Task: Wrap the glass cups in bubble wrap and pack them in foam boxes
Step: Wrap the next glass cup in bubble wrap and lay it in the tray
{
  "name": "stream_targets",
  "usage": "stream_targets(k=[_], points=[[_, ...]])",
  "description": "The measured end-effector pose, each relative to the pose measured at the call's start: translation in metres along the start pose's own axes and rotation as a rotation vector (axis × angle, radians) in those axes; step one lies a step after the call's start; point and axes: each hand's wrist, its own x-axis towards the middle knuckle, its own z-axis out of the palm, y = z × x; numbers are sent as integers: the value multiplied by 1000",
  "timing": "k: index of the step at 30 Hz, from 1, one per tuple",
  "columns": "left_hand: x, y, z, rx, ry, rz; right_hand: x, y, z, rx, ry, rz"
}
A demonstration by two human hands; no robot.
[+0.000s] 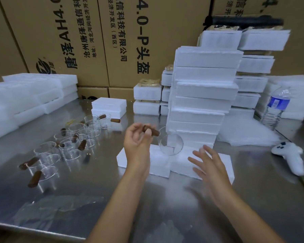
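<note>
My left hand (138,141) grips the brown wooden handle of a clear glass cup (170,144), held tipped on its side just above the open white foam box (158,163) lying in two halves on the steel table. My right hand (208,163) hovers open over the right half of that box, fingers spread, holding nothing. Several more glass cups with wooden handles (67,144) stand and lie in a cluster on the table to the left. A sheet of white wrap (246,134) lies at the right, behind the box.
A tall leaning stack of foam boxes (204,95) rises right behind the open box. More foam boxes (147,99) and foam sheets (25,95) line the back. A water bottle (275,107) and a white controller (290,158) sit at right. Cardboard cartons (88,41) form the wall.
</note>
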Motion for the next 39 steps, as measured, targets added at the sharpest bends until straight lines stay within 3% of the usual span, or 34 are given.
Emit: stream_targets(k=[4,11,16,20,24,26,28,31,35,39], points=[[-10,-27,6,-243,-28,-166,4,-6,12,131,-152,175],[-11,-46,6,-372,-107,-355,12,-11,-2,317,-207,162],[-16,-56,19,-259,-288,-497,18,-9,-12,181,-240,-13],[-18,-63,23,-132,-471,-569,23,-12,-24,-90,-256,-181],[-20,-72,27,-43,-421,-547,38,-20,-44,-289,-348,-254],[-18,-73,26,-50,-346,-530,56,-26,-61,-276,-235,-309],[-13,-72,23,-76,-282,-493,83,-29,-81,-257,32,-356],[-4,-69,23,-147,-189,-461,129,-21,-112,-472,348,-337],[1,-66,26,-181,-131,-425,173,-1,-144,-1014,417,-177],[7,-68,22,-200,-73,-410,188,13,-156,-1316,379,-77]])
